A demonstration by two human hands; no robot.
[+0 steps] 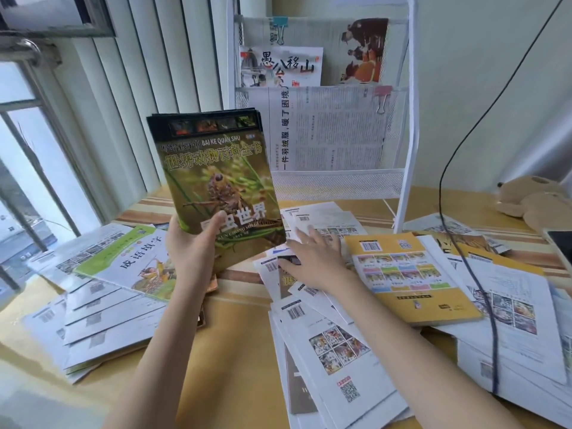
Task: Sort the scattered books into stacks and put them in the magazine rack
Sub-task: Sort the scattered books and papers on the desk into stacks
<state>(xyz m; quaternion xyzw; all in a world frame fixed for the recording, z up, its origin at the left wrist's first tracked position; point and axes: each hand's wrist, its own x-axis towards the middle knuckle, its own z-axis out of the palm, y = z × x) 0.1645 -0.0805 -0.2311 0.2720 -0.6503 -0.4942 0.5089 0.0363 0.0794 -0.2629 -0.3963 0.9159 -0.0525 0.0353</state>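
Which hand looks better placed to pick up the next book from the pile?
Probably the right hand: it lies open on the scattered books, while the left hand already holds the insect books.

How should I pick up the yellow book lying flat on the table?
Take the yellow book by its near right corner, coming from the right. That corner seems to stick out over the white sheets beneath, so fingers could probably slide under it and a thumb press on top. The right hand lies spread on the booklets just to its left, so that side is crowded.
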